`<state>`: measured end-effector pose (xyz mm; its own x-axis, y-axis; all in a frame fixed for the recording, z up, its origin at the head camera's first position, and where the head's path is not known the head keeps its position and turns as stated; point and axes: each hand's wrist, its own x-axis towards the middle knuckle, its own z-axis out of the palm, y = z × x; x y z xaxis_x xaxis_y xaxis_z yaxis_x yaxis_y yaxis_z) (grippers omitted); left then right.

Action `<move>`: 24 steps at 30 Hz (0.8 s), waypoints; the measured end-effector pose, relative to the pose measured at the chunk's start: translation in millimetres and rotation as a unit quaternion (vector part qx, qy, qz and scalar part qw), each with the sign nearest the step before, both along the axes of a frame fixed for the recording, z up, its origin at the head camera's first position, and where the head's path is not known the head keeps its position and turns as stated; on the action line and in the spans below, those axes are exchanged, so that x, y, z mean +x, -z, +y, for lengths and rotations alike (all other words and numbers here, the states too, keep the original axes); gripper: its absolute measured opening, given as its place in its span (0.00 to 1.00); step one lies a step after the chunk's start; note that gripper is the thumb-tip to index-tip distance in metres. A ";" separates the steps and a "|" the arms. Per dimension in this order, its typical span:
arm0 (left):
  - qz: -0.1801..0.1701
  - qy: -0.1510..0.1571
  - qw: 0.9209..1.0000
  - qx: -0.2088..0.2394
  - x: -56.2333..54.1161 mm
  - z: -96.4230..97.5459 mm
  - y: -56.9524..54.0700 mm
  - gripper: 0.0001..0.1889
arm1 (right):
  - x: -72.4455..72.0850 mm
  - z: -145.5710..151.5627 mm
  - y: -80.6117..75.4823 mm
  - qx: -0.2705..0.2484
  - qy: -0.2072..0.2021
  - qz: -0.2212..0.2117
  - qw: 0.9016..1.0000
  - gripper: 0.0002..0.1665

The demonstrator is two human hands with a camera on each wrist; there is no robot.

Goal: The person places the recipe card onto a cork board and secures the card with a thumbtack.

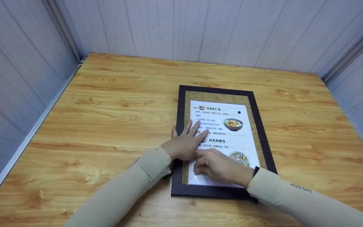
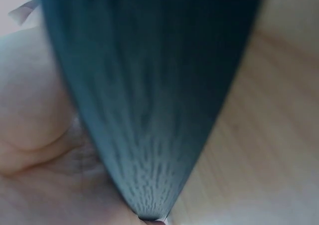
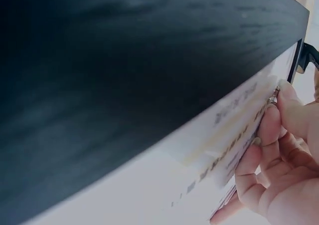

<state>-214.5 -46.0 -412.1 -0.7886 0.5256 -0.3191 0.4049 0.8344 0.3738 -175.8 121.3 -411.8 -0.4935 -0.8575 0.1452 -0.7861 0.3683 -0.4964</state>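
A cork board (image 1: 219,96) in a dark frame (image 1: 216,88) lies flat on the table. On its cork is a white recipe sheet (image 1: 213,162) with printed text and soup pictures. A black pin (image 1: 239,112) sits at the sheet's top right, a pale pin (image 1: 194,108) at its top left. With fingers spread, my left hand (image 1: 185,144) rests across the frame's left side and the sheet. Close below it, my right hand (image 1: 217,164) has curled fingers at the sheet's lower left. The right wrist view shows thumb and fingertip pinching a small shiny pin (image 3: 273,97) against the sheet.
The wood-grain table (image 1: 112,113) extends on both sides of the board. Pale panelled walls (image 1: 181,28) stand along its back, left and right. The dark frame and the palm fill much of the left wrist view.
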 end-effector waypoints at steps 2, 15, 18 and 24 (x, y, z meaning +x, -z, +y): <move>-0.002 -0.002 1.000 -0.001 1.2 -0.6 0.4 0.39 | 1.0 -0.3 0.8 0.001 0.002 -0.005 1.000 0.02; 0.021 0.014 1.000 -0.008 4.1 0.4 -1.0 0.38 | 19.8 14.9 0.9 0.001 -0.036 0.115 0.993 0.05; 0.022 0.012 1.000 -0.007 3.2 -0.4 -1.4 0.39 | 20.1 15.0 -0.4 0.012 -0.040 0.147 0.988 0.06; 0.020 0.012 1.000 0.000 1.5 -3.1 -2.0 0.39 | 25.7 14.1 -5.0 0.059 -0.022 0.152 0.986 0.12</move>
<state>-213.0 -49.1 -410.1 -0.7876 0.5448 -0.2878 0.4393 0.8241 0.3576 -150.1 135.4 -406.8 -0.4047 -0.8969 0.1781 -0.9084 0.3721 -0.1905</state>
